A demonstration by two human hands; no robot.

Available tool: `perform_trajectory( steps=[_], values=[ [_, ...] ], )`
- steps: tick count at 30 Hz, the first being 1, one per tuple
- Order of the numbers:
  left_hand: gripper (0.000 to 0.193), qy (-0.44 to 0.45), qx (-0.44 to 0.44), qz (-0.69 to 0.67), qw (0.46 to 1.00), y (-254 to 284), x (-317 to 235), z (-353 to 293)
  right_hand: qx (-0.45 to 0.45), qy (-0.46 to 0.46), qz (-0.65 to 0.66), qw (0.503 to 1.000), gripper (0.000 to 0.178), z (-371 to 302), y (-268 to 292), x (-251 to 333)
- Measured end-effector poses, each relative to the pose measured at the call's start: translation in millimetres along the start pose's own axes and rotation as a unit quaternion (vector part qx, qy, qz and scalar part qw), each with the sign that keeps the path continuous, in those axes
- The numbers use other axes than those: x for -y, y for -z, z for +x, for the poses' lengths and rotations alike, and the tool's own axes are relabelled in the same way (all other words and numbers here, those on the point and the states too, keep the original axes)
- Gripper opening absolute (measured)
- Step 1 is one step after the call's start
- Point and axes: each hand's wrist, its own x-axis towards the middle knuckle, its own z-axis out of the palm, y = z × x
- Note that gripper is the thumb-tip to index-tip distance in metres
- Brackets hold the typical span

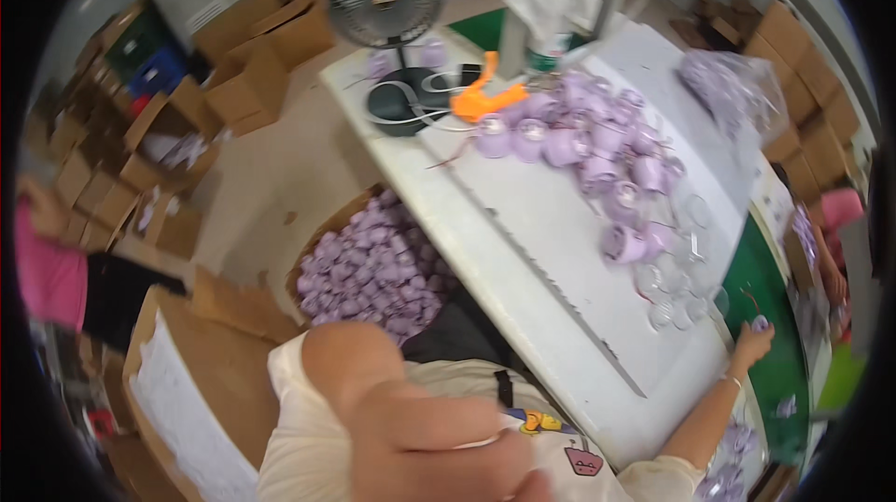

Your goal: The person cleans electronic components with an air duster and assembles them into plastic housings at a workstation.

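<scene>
Head view: white worktable, lilac parts, both hands out.

Right hand (752, 341) stretched to the table's (523, 250) near right edge, fingers pinching a small lilac piece (761, 323). Left hand (439, 451) raised close to the camera, blurred, grip unclear. Lilac cup-shaped parts (597, 143) and clear round lids (677, 292) run along the right side; orange tool (485, 96) and desk fan (387, 3) at the far end; carton of lilac parts (373, 269) beside the left edge.
</scene>
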Motion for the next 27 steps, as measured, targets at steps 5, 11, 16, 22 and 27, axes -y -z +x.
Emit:
perform_trajectory(
  steps=[5,11,16,22,27],
  values=[
    [0.023,-0.054,-0.133,-0.059,0.988,-65.2,11.3,-3.8,-0.158,0.034,-0.017,0.987,0.078,-8.1,12.9,21.7],
    [0.047,-0.071,0.044,-0.15,0.985,-59.7,21.1,2.6,-0.159,0.176,0.181,0.954,0.072,-9.2,58.1,55.3],
    [0.034,0.085,0.114,0.03,0.989,-88.2,132.7,-19.9,-0.112,0.141,0.275,0.944,0.065,-45.6,47.4,83.3],
    [0.033,0.393,0.23,0.398,0.797,-72.5,247.9,-107.2,-0.106,0.138,0.346,0.922,0.058,-68.3,82.0,106.4],
    [0.015,0.348,0.241,0.347,0.837,-80.2,251.9,-126.2,-0.122,0.189,0.371,0.901,0.054,-85.6,113.0,120.8]
  ],
)
